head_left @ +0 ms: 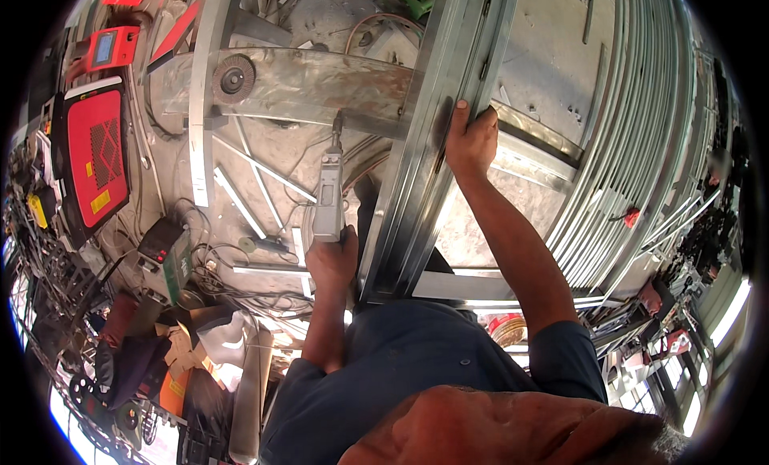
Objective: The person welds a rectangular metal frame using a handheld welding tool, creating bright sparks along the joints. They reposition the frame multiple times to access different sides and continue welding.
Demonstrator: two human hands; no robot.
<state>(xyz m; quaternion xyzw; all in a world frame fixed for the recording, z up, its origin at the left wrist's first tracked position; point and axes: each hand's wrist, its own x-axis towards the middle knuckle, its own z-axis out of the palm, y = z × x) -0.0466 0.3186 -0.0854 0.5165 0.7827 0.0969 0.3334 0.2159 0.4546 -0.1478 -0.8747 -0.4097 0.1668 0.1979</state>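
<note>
Held in my left hand point(331, 261) is a grey welding gun point(328, 194), its narrow dark nozzle pointing away from me. The nozzle tip is close to a flat metal crossbar point(320, 84); whether it touches, I cannot tell. My right hand point(471, 143) grips the edge of a long metal profile point(415, 165), with the thumb on top and the fingers wrapped over its right side. This profile runs from near my waist to the far edge. A round flap disc point(234, 79) lies on the left end of the crossbar.
Thin metal strips point(240, 202) and cables lie on the floor at left. Beyond them stand a red-panelled machine point(94, 157) and a green-and-black box point(166, 257). Many long metal tubes point(633, 144) are stacked at right. An upright metal bar point(204, 104) crosses the crossbar.
</note>
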